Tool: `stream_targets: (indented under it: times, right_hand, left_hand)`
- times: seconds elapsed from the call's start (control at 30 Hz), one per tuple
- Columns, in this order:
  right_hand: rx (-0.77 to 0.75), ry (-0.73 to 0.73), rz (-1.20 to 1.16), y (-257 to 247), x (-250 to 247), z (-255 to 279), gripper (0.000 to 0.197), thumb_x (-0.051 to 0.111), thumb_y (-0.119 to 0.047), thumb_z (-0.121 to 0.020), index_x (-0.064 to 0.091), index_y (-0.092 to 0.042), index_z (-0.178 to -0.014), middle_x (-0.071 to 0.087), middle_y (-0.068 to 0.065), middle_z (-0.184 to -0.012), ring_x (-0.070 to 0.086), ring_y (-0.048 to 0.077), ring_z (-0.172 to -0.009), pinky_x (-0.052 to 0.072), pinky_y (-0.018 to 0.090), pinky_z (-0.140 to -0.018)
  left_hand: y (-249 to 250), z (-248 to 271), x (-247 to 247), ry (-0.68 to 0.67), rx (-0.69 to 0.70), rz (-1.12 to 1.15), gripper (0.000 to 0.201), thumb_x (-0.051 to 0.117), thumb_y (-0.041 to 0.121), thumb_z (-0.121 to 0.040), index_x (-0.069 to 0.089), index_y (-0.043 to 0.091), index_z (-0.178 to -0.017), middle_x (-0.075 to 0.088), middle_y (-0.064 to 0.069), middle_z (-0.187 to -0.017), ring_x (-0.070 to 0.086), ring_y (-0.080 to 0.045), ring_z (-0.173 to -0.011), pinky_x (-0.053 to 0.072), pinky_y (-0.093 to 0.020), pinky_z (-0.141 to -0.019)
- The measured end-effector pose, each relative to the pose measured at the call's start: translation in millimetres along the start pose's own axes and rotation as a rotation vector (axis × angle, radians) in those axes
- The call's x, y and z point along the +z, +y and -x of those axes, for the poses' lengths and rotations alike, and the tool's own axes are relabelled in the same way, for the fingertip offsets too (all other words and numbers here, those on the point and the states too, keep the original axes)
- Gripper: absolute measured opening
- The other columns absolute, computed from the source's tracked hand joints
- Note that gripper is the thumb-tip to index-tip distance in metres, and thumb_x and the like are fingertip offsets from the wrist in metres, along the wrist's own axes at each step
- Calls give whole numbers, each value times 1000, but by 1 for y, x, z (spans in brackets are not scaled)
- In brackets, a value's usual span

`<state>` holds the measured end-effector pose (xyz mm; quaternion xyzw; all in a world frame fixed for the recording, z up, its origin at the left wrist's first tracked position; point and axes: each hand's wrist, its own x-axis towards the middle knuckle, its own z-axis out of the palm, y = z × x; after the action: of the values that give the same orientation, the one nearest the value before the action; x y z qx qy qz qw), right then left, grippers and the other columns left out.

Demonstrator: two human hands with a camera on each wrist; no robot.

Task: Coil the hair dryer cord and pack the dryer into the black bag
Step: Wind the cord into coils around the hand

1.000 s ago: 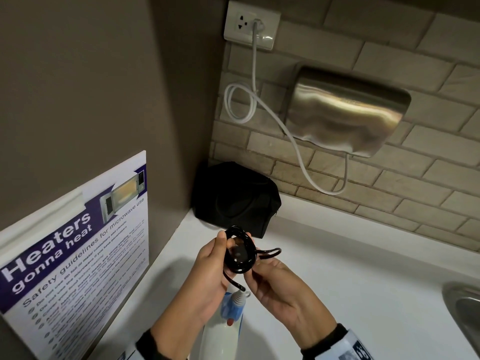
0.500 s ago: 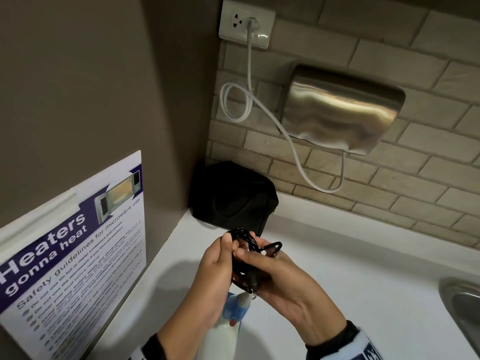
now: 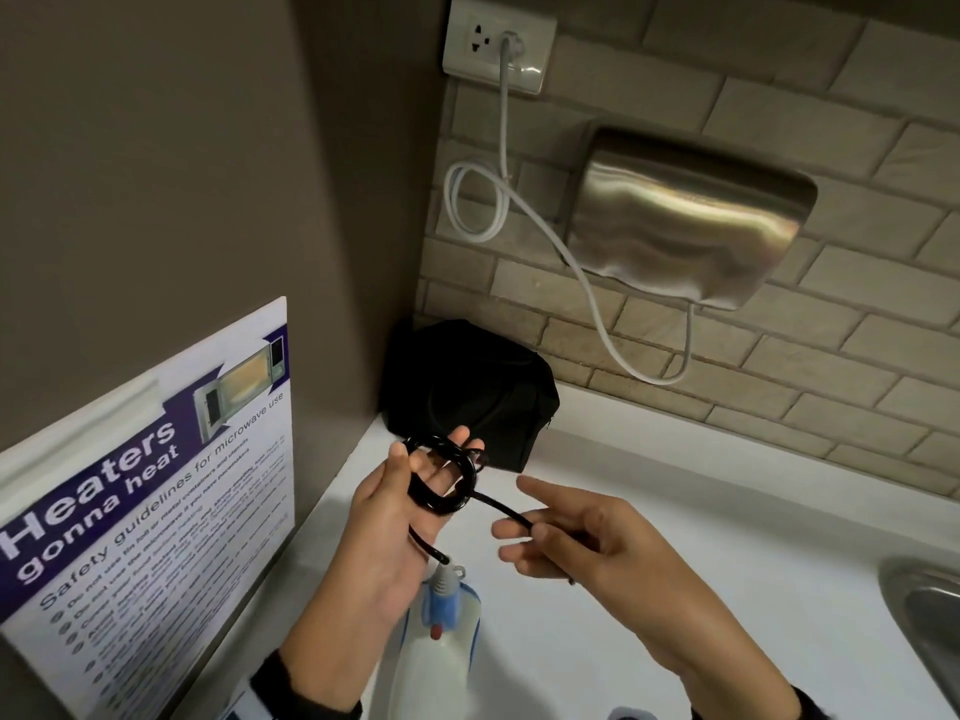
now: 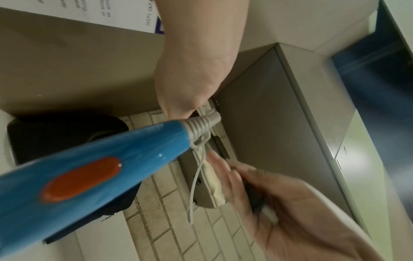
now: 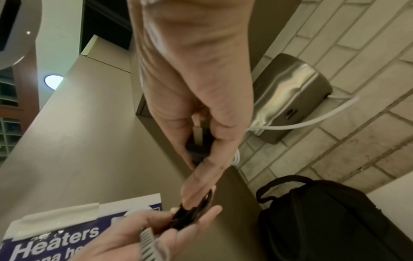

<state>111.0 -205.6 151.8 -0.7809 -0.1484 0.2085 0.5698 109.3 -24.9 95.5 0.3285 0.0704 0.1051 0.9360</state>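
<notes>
A black cord coil (image 3: 445, 488) is looped round the fingers of my left hand (image 3: 431, 459), with the thumb pressing on its near side. The blue and white hair dryer (image 3: 440, 646) hangs from the cord below that hand, above the counter. Its blue handle (image 4: 100, 167) with an orange switch fills the left wrist view. My right hand (image 3: 519, 532) is a little to the right and grips the cord's free end. The black plug (image 5: 197, 143) lies between its thumb and fingers. The black bag (image 3: 467, 392) stands in the corner behind the hands.
The white counter (image 3: 701, 537) runs right to a steel sink (image 3: 930, 605). On the brick wall hang a steel hand dryer (image 3: 685, 215), its white cable (image 3: 587, 283) and a socket (image 3: 498, 44). A microwave safety poster (image 3: 156, 511) leans at the left.
The hands were together around the coil. My right hand has drawn away to the right with the cord's end, stretching a short length out of the coil.
</notes>
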Motion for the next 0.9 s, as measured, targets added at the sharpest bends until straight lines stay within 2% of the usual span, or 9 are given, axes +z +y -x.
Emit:
stream_targets:
  times: [0.07, 0.17, 0.27, 0.33, 0.43, 0.57, 0.77, 0.83, 0.9]
  right_hand:
    - [-3, 11, 27, 3, -9, 4, 31, 45, 0, -97, 61, -11, -121, 76, 4, -95, 72, 18, -86, 54, 17, -72]
    - [3, 46, 156, 15, -13, 3, 32, 43, 1, -97, 68, -12, -112, 74, 0, -88, 71, 14, -82, 53, 16, -70]
    - [-80, 69, 388, 26, -10, -1, 33, 43, -3, -98, 68, -21, -107, 71, -7, -87, 66, 1, -84, 47, 13, -76]
    - [-150, 47, 499, 27, -7, -1, 30, 45, -10, -98, 68, -28, -103, 69, -15, -87, 61, -4, -81, 40, 7, -70]
    - [-186, 57, 533, 25, -1, -2, 22, 53, -27, -96, 71, -35, -89, 66, -16, -76, 53, 3, -62, 36, 11, -57]
    - [-264, 92, 578, 20, 10, -6, 20, 55, -38, -92, 70, -35, -78, 65, -15, -67, 60, 8, -73, 41, 15, -61]
    - [-282, 142, 675, 24, 9, -10, 24, 52, -34, -95, 63, -36, -73, 65, -18, -67, 58, 5, -69, 38, 11, -57]
    - [-323, 210, 762, 37, 9, -19, 23, 53, -32, -95, 65, -33, -75, 67, -15, -70, 59, 7, -72, 39, 11, -61]
    - [-377, 301, 875, 52, 10, -32, 19, 56, -30, -92, 69, -29, -77, 65, -11, -73, 57, 10, -74, 43, 18, -65]
  left_hand:
    - [9, -4, -5, 12, -4, 68, 44, 25, 26, -103, 55, 9, -75, 67, -20, -119, 67, -29, -106, 53, -47, -91]
    - [14, -4, -5, 15, -3, 64, 41, 27, 26, -103, 48, 10, -72, 69, -17, -116, 68, -26, -107, 51, -46, -92]
    - [9, -2, -1, 49, -2, 67, 42, 28, 25, -103, 48, 11, -69, 70, -18, -114, 68, -28, -106, 47, -48, -94]
    - [9, -2, 1, 83, 12, 82, 41, 28, 25, -103, 51, 11, -72, 69, -17, -113, 69, -26, -103, 47, -47, -95]
    - [9, -1, 5, 97, 34, 59, 39, 28, 26, -103, 53, 10, -78, 67, -16, -114, 71, -20, -97, 49, -40, -90]
    - [1, 5, 9, 82, 39, -10, 40, 28, 30, -102, 59, 6, -108, 69, -12, -114, 70, -17, -100, 49, -34, -88]
    - [25, 10, 9, 71, 198, 50, 34, 29, 24, -102, 57, 5, -104, 73, -9, -104, 71, -20, -99, 55, -34, -87]
    - [28, 13, 12, 57, 167, 35, 32, 30, 23, -101, 56, 4, -98, 75, -7, -98, 71, -21, -97, 55, -35, -85]
    - [23, 16, 16, 65, 114, 12, 33, 30, 23, -101, 57, 5, -98, 75, -9, -97, 73, -21, -93, 58, -36, -82]
